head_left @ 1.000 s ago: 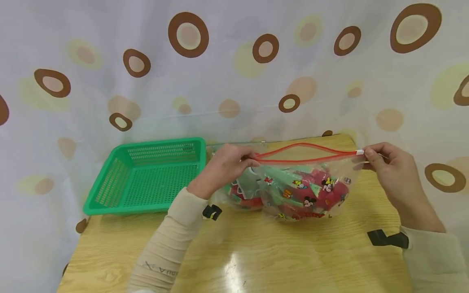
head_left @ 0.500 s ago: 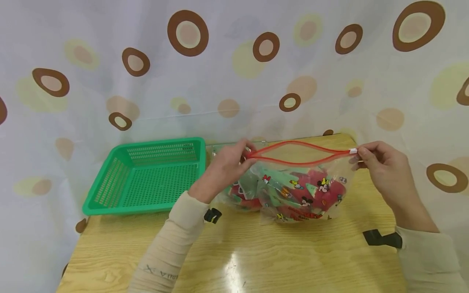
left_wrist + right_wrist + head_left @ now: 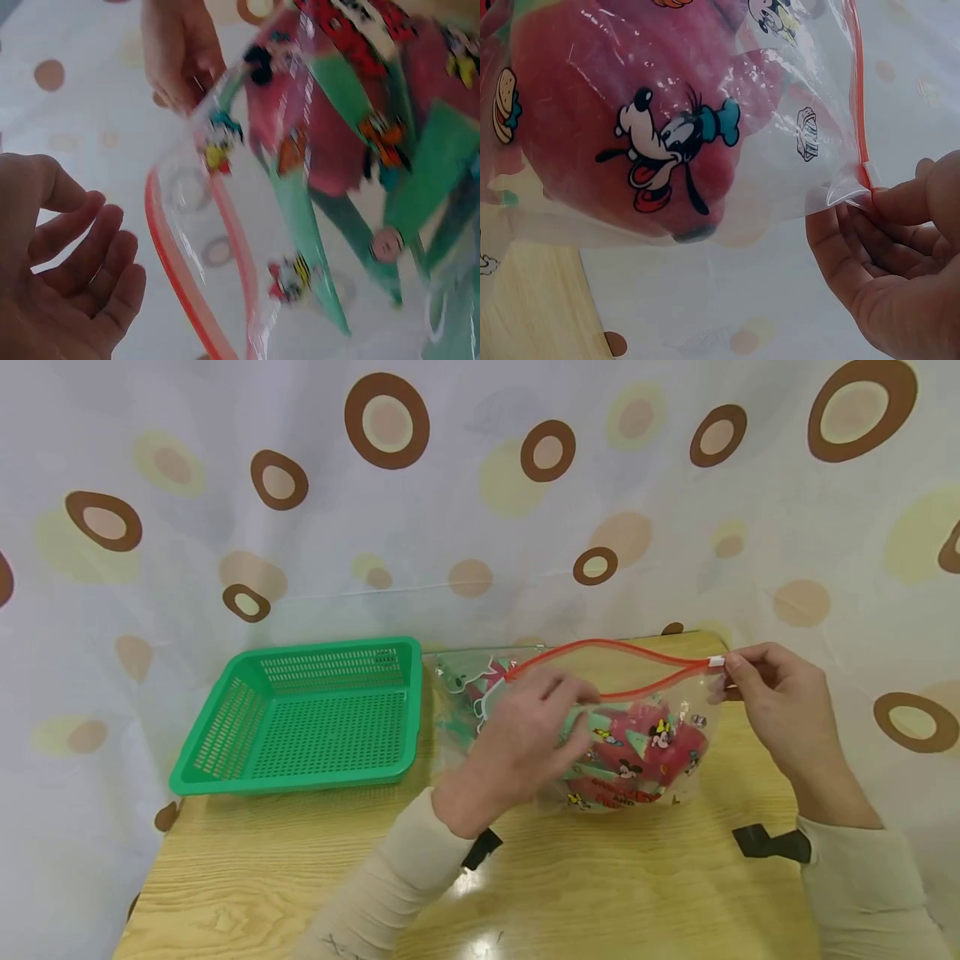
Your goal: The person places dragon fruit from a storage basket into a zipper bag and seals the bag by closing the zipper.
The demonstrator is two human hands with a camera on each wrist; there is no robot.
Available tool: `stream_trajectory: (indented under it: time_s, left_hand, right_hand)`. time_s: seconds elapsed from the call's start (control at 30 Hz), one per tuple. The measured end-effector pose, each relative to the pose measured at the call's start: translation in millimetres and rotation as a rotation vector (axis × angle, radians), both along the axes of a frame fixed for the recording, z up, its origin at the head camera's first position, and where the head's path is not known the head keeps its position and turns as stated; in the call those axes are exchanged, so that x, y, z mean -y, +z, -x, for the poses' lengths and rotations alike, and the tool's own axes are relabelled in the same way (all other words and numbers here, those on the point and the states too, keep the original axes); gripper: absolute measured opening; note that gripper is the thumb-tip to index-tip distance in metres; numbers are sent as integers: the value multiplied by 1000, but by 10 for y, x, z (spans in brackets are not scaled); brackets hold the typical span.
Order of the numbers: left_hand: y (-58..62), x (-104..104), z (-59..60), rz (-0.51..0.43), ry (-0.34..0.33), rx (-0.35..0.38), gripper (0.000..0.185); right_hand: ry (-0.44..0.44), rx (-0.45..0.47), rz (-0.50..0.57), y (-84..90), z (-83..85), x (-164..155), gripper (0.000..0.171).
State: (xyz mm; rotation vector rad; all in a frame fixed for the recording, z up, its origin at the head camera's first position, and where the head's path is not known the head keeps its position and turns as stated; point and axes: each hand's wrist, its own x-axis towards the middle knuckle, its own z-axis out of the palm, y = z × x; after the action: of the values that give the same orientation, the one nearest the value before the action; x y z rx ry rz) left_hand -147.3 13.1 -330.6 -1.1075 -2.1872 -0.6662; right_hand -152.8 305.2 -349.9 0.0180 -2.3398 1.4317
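A clear slider zip bag [image 3: 630, 785] with a red zip edge and cartoon prints stands upright on the table, its mouth gaping. Pink-red and green things [image 3: 562, 127] show through its plastic. At the right end, by the white slider [image 3: 717, 661], my right hand [image 3: 787, 718] pinches the top corner between thumb and fingers. My left hand [image 3: 525, 735] is blurred in front of the bag's left side in the head view. Seen from the left wrist, the left hand [image 3: 75, 277] has loosely bent fingers, holds nothing and is apart from the red zip edge [image 3: 176, 270].
Behind and left of it lies another clear bag [image 3: 450, 735] with red and green contents. A green perforated plastic basket [image 3: 322, 739] stands on the left of the wooden table [image 3: 247, 868]. A curtain with brown rings [image 3: 442, 518] hangs behind the table.
My left hand has let go of the bag's left top corner and moved right and down, in front of the bag. The right hand keeps its pinch and has shifted slightly left.
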Motion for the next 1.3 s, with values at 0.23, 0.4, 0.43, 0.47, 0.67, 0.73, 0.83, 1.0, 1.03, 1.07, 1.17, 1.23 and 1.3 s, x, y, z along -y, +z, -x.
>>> stream_trajectory:
  time_s: [0.23, 0.4, 0.43, 0.47, 0.67, 0.73, 0.83, 1.0, 1.03, 1.07, 1.17, 1.23, 1.3]
  left_hand:
    - [38, -443, -190, 72, -243, 221, 20]
    - [41, -668, -194, 178, -258, 286, 20]
    - [40, -707, -185, 178, -269, 304, 21]
    - [40, -746, -174, 184, -268, 322, 22]
    - [64, -967, -86, 146, -253, 630, 24]
    - [62, -1028, -53, 89, -249, 793, 23]
    - [38, -1112, -7, -58, -276, 1080, 23]
    - [-9, -1234, 54, -390, -325, 1473, 23]
    - [-14, -1250, 63, -443, -332, 1513, 24]
    - [-17, -1267, 72, -488, -334, 1549, 24]
    - [-27, -1300, 101, -605, -364, 1627, 23]
    - [-29, -1309, 118, -652, -381, 1651, 23]
    - [-26, -1319, 134, -706, -395, 1669, 23]
  right_hand:
    - [-2, -3, 5, 14, -13, 13, 24]
    - [-2, -15, 5, 15, -22, 7, 22]
    - [-6, -16, 1, 13, -22, 6, 22]
    - [-9, -17, 0, 12, -23, 4, 22]
    - [-53, 1, -34, 11, -40, 17, 26]
    - [-64, 6, -48, 11, -50, 19, 27]
    - [-74, 5, -63, 11, -60, 21, 28]
    - [-93, -2, -91, 4, -75, 29, 28]
    - [-97, -6, -96, 2, -80, 32, 28]
    - [-98, -11, -99, 1, -84, 33, 27]
    - [-102, -27, -109, -2, -94, 40, 25]
    - [-99, -43, -113, -3, -96, 43, 22]
    - [-98, -63, -132, -8, -98, 43, 19]
